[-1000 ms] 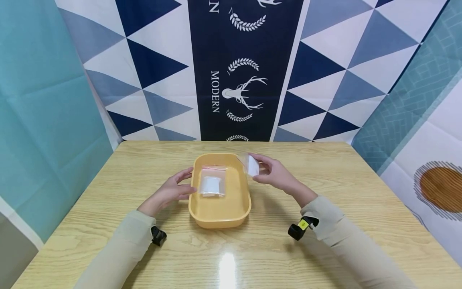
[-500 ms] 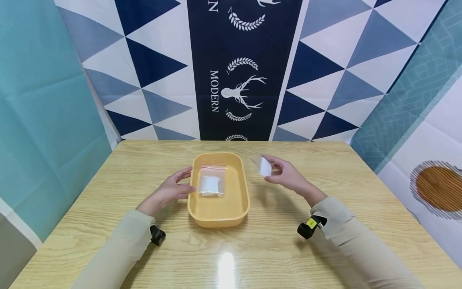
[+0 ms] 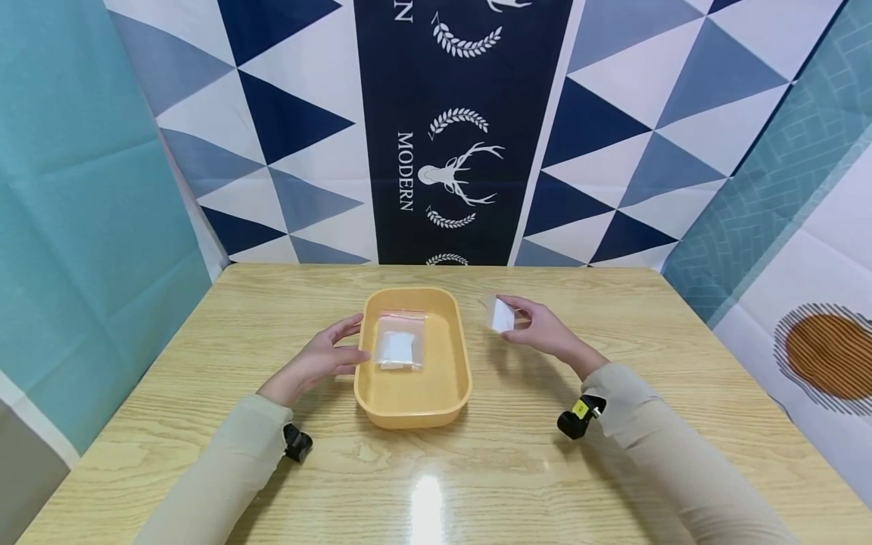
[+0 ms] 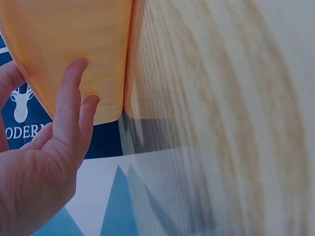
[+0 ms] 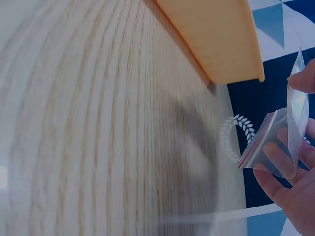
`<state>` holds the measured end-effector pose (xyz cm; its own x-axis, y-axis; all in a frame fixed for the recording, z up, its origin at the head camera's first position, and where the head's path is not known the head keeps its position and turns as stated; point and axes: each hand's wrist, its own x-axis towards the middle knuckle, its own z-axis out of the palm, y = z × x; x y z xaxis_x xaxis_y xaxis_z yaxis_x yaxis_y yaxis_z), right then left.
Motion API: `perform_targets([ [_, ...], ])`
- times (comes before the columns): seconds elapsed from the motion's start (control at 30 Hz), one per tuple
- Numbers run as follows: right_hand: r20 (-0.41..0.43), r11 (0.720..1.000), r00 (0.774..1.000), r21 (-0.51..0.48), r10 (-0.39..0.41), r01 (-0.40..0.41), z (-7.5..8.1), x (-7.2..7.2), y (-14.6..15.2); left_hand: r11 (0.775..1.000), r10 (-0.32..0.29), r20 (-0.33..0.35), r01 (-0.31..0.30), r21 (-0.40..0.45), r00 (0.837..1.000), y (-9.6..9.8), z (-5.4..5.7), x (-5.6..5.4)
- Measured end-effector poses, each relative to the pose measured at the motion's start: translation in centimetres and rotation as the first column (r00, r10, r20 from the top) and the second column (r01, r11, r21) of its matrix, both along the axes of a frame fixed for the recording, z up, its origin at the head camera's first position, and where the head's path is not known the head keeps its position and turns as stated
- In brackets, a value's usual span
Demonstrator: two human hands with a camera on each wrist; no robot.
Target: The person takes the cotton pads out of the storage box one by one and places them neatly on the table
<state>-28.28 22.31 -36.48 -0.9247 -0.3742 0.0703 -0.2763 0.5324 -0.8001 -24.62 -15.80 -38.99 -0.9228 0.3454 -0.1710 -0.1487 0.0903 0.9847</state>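
A yellow plastic basin (image 3: 415,397) sits on the table. Inside it lies a clear zip bag (image 3: 400,344) with a white packet in it. My left hand (image 3: 316,363) holds the basin's left side, thumb over the rim and fingers along the outer wall (image 4: 98,44). To the right of the basin, my right hand (image 3: 541,329) pinches a second clear zip bag (image 5: 268,142) with a flat white piece (image 3: 502,316) in it, raised above the table. The bag's red-striped seal points away from the palm in the right wrist view.
The wooden table (image 3: 286,484) extends around the basin. Behind its far edge hangs a patterned cloth (image 3: 450,174). Teal cloth (image 3: 82,189) hangs at the left, and another patterned cloth (image 3: 824,348) covers the right side.
My right hand has moved the pinched zip bag rightward from the basin's rim to over the table, then nearly stopped. The left hand and basin have stayed in place.
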Motion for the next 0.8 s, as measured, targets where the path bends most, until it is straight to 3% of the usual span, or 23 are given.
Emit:
perform_targets([
  [0.53,0.013,0.999,1.000,0.038,0.026,-0.026,-1.6,-1.7,0.0,1.000,-0.002,0.004,0.002,0.007,1.000,-0.1,-0.1,-0.1],
  [0.8,0.014,0.985,1.000,0.170,0.021,-0.023,-2.2,-2.1,-0.4,1.000,-0.002,0.004,0.002,0.005,1.000,-0.2,-0.1,-0.2],
])
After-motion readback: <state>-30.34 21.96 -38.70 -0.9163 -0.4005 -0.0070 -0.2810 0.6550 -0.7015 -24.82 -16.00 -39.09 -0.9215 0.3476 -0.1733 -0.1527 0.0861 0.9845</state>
